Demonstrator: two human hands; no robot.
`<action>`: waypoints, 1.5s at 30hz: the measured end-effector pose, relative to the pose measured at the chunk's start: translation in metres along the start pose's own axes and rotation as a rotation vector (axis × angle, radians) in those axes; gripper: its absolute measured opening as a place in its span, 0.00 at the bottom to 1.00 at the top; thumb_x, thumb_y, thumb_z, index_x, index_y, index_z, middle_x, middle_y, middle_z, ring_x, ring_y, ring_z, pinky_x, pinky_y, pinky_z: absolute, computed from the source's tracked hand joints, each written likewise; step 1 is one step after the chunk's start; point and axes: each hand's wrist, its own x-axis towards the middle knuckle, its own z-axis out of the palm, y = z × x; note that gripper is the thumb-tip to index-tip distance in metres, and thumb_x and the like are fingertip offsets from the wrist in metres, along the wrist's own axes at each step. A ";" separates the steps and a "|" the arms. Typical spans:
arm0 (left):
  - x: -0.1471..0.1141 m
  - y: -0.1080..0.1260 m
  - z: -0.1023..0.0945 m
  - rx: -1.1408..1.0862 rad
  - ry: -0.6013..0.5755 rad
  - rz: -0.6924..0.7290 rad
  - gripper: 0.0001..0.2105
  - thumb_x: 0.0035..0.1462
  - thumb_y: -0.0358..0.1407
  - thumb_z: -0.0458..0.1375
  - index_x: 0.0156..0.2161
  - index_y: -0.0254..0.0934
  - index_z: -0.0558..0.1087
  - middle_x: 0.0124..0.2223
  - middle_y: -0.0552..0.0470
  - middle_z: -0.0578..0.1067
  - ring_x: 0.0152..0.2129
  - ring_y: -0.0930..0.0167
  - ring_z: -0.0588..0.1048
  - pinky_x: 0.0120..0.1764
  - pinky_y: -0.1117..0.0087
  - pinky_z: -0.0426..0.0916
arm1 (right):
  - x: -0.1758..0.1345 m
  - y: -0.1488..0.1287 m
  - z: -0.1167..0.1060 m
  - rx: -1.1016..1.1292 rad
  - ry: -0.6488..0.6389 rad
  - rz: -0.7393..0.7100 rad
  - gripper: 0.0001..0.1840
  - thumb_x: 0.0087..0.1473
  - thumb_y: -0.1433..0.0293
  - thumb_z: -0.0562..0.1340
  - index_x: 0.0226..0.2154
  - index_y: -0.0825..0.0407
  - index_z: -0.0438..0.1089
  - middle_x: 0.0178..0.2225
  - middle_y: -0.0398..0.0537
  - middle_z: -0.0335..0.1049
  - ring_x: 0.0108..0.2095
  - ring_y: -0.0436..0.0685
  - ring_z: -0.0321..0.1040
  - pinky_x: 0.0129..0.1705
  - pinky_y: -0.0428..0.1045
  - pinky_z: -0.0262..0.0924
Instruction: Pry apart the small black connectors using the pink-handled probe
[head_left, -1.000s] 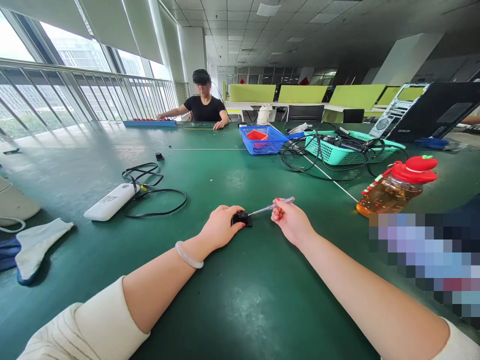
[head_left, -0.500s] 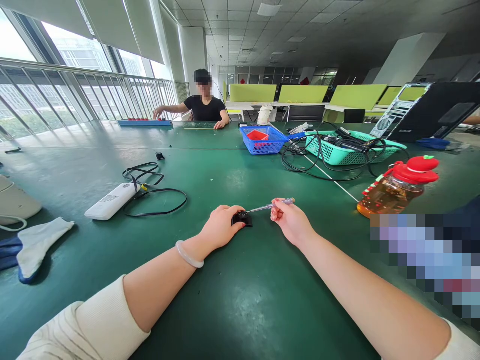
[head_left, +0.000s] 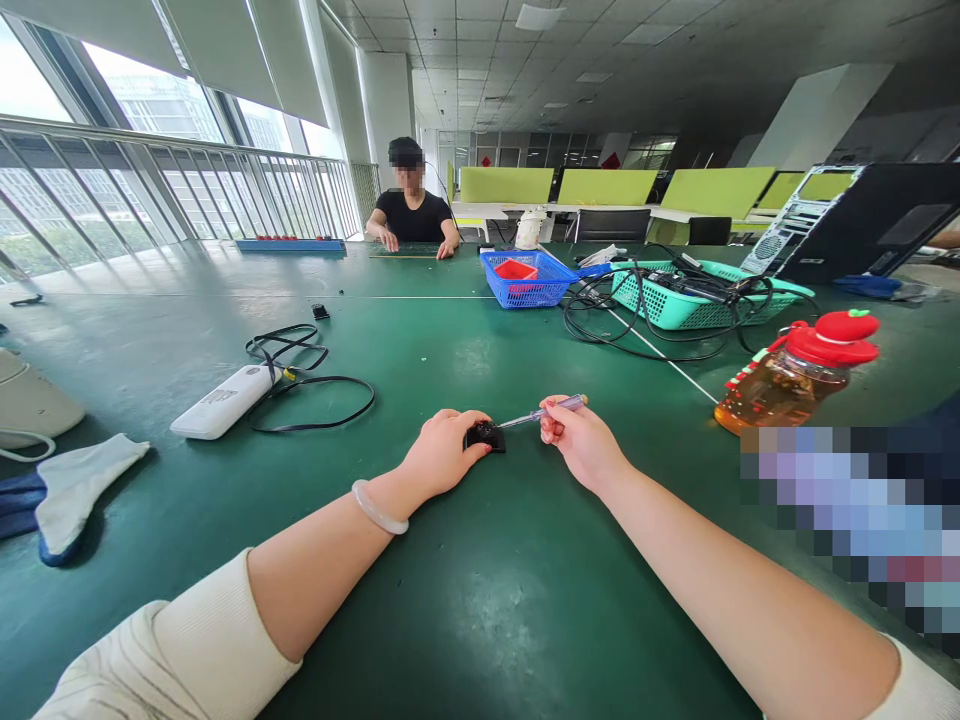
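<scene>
A small black part, too small to name more exactly, rests on the green table. Thumb and fingers of my left hand close round its left side and pin it down. Between the fingertips of my right hand is a screwdriver with a clear handle, held nearly level. Its thin shaft points left, and the tip is at the upper right side of the black part; whether it touches, I cannot tell.
To the left lie a white power bank with a black cord and a glove. A blue basket, a green basket with cables, and a red-lidded bottle stand right. Across the table sits a person.
The screwdriver has shifted very slightly, its tip a little to the right. My left hand stays put. Across the table, the person's arm has drawn back from the blue strip.
</scene>
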 end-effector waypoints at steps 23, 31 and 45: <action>0.000 0.001 0.000 -0.007 0.001 0.010 0.15 0.57 0.38 0.57 0.50 0.44 0.73 0.47 0.49 0.77 0.50 0.61 0.70 0.54 0.58 0.65 | -0.002 -0.001 0.003 0.022 -0.021 -0.026 0.19 0.34 0.60 0.74 0.27 0.52 0.71 0.20 0.40 0.64 0.22 0.48 0.58 0.25 0.46 0.54; 0.000 0.000 0.001 -0.010 -0.002 0.007 0.15 0.57 0.38 0.57 0.51 0.44 0.72 0.48 0.48 0.76 0.50 0.61 0.70 0.54 0.58 0.65 | -0.001 -0.002 0.002 -0.069 0.005 -0.026 0.22 0.34 0.57 0.74 0.28 0.54 0.73 0.21 0.41 0.65 0.22 0.48 0.59 0.25 0.46 0.56; 0.000 -0.001 0.001 -0.016 0.004 -0.004 0.16 0.57 0.38 0.57 0.51 0.43 0.72 0.48 0.47 0.76 0.51 0.61 0.69 0.54 0.58 0.65 | -0.002 -0.006 0.001 -0.175 0.029 -0.030 0.27 0.30 0.50 0.76 0.24 0.54 0.72 0.18 0.40 0.62 0.20 0.48 0.56 0.24 0.47 0.54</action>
